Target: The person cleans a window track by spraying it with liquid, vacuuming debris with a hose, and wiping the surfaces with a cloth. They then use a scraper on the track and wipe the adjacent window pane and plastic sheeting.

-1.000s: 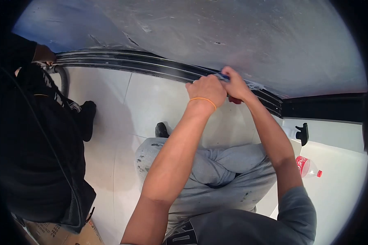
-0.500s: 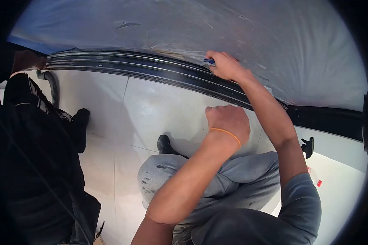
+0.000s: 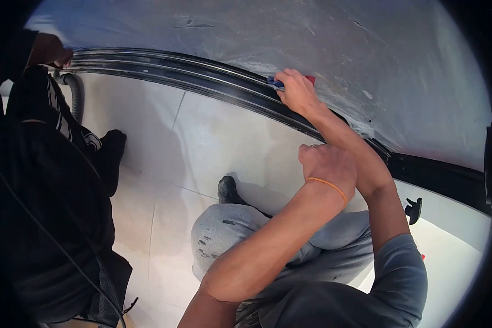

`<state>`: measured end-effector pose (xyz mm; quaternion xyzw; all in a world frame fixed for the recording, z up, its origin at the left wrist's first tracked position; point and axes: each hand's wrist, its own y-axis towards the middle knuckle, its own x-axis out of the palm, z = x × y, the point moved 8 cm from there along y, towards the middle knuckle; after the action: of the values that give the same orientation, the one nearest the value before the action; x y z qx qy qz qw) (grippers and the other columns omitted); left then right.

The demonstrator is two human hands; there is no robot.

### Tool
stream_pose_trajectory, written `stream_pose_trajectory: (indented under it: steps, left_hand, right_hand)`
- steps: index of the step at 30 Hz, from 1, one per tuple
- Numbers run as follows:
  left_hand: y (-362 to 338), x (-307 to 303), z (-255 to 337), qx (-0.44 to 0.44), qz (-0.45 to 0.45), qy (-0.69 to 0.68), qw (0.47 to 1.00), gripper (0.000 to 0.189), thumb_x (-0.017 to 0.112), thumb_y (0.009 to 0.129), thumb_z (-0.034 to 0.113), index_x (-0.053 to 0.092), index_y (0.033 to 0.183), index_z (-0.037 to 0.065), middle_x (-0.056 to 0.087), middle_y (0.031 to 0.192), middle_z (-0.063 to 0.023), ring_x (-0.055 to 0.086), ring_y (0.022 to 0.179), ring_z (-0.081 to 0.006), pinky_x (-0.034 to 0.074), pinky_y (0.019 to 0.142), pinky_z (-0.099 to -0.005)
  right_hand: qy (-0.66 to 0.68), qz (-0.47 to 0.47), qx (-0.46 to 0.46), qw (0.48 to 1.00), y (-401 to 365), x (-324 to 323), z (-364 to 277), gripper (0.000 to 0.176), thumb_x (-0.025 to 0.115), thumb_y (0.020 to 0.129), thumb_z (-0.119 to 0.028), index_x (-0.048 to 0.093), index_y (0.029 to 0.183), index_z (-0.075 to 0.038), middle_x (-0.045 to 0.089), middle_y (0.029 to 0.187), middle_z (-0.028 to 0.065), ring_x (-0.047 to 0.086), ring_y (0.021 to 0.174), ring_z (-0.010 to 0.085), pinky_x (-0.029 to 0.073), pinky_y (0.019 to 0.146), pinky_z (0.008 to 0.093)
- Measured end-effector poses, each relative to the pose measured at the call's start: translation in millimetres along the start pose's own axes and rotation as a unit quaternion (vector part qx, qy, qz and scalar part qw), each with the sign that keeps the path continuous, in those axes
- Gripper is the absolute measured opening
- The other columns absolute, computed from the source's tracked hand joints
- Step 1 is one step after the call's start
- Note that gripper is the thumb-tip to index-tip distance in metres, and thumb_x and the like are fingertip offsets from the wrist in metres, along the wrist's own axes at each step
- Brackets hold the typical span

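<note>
My right hand (image 3: 299,92) is closed around a small blue-and-red pad (image 3: 275,83) at the upper edge of a long black ribbed sill (image 3: 202,82). Blue shows past the fingers on one side and red on the other. Behind it rises a panel covered in greyish plastic film (image 3: 290,33). My left hand (image 3: 331,164), with an orange band at the wrist, is curled into a fist just below the sill, overlapping my right forearm in this view. Its fingers are mostly hidden, and I cannot tell whether they hold anything.
Another person in black (image 3: 54,208) is close on the left, a hand (image 3: 54,52) at the sill's far end. A grey ribbed hose (image 3: 75,95) stands beside them. Pale floor tiles (image 3: 142,120) lie below the sill; a black hook-shaped piece (image 3: 414,210) is at the right.
My left hand has moved right, up against my right forearm in view. The pad's red part now shows beside my right hand. The view has shifted slightly.
</note>
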<state>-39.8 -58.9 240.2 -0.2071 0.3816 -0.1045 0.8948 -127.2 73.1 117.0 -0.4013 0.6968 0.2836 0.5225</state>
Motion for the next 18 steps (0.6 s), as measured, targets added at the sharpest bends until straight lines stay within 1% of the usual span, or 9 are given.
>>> stream_pose_trajectory:
  steps: [2,5,8,10,11,13,14,17,18]
  left_hand:
    - [-2.1,-1.1,0.1,0.001,0.006,-0.003,1.000,0.017,0.059,0.082,0.014,0.073,0.088,0.008,0.074,0.091,-0.0112,0.071,0.090,-0.0270,0.046,0.080,-0.0425]
    - [-4.0,0.2,1.5,0.000,0.030,-0.003,1.000,0.016,0.060,0.083,0.014,0.074,0.089,0.009,0.074,0.092,-0.0101,0.071,0.092,-0.0259,0.046,0.081,-0.0417]
    - [-1.6,1.4,2.8,-0.011,0.048,-0.005,0.999,0.015,0.062,0.083,0.015,0.074,0.090,0.010,0.074,0.093,-0.0084,0.071,0.093,-0.0238,0.045,0.081,-0.0404]
    - [-0.3,2.1,1.7,-0.019,0.040,-0.011,0.999,0.015,0.064,0.082,0.015,0.074,0.092,0.011,0.074,0.093,-0.0071,0.071,0.093,-0.0222,0.045,0.081,-0.0394]
    - [0.3,3.0,0.3,-0.020,0.019,-0.006,1.000,0.015,0.064,0.082,0.015,0.074,0.092,0.011,0.074,0.093,-0.0067,0.071,0.092,-0.0217,0.045,0.081,-0.0390]
    - [-0.2,2.7,1.9,-0.012,-0.026,0.000,1.000,0.015,0.065,0.082,0.015,0.074,0.094,0.011,0.074,0.092,-0.0059,0.070,0.092,-0.0206,0.045,0.080,-0.0380]
    - [0.6,2.5,0.8,-0.016,-0.018,-0.004,1.000,0.016,0.065,0.082,0.015,0.074,0.094,0.011,0.074,0.092,-0.0059,0.070,0.092,-0.0204,0.045,0.080,-0.0378]
    - [2.5,2.7,0.7,-0.025,0.003,-0.007,1.000,0.016,0.065,0.082,0.015,0.074,0.095,0.011,0.074,0.092,-0.0064,0.070,0.091,-0.0203,0.045,0.080,-0.0376]
    - [1.9,2.1,0.4,-0.027,0.007,-0.002,1.000,0.016,0.065,0.082,0.015,0.074,0.094,0.010,0.074,0.092,-0.0067,0.071,0.091,-0.0205,0.045,0.080,-0.0379]
  right_hand:
    - [-0.013,0.013,-0.042,0.999,-2.6,3.2,-4.0,0.036,0.073,0.081,-0.011,0.067,0.116,-0.005,0.063,0.113,0.0149,0.058,0.111,0.0347,0.048,0.091,0.0452]
    - [-0.055,0.028,-0.088,0.994,-12.3,0.7,-10.3,0.044,0.073,0.080,-0.011,0.065,0.123,-0.010,0.059,0.114,0.0122,0.054,0.113,0.0290,0.043,0.092,0.0426]
    - [-0.064,-0.013,-0.073,0.995,-19.0,-0.6,-8.4,0.048,0.072,0.080,-0.011,0.064,0.127,-0.008,0.057,0.115,0.0117,0.053,0.116,0.0276,0.039,0.093,0.0418]
    - [-0.048,-0.023,-0.066,0.996,-23.1,-0.6,-9.2,0.049,0.071,0.079,-0.008,0.063,0.128,-0.009,0.056,0.115,0.0121,0.053,0.115,0.0296,0.040,0.094,0.0419]
    - [-0.041,-0.031,-0.060,0.997,-22.4,2.3,-9.5,0.050,0.070,0.079,-0.006,0.062,0.128,-0.009,0.055,0.116,0.0123,0.053,0.115,0.0306,0.040,0.095,0.0419]
    - [-0.033,-0.004,-0.056,0.998,-19.2,6.0,-10.6,0.052,0.070,0.078,-0.005,0.061,0.130,-0.010,0.055,0.116,0.0126,0.053,0.115,0.0315,0.041,0.095,0.0425]
    - [-0.033,0.009,-0.050,0.998,-18.9,6.1,-8.0,0.054,0.070,0.078,-0.005,0.060,0.131,-0.010,0.055,0.116,0.0128,0.053,0.115,0.0320,0.041,0.094,0.0427]
    - [-0.036,0.002,-0.047,0.998,-16.6,10.2,-5.5,0.052,0.070,0.077,-0.004,0.062,0.128,-0.010,0.054,0.119,0.0137,0.052,0.117,0.0332,0.041,0.096,0.0430]
    - [-0.032,0.016,-0.055,0.998,-15.5,11.5,-5.1,0.050,0.069,0.077,-0.004,0.063,0.127,-0.010,0.054,0.120,0.0138,0.052,0.118,0.0332,0.041,0.097,0.0431]
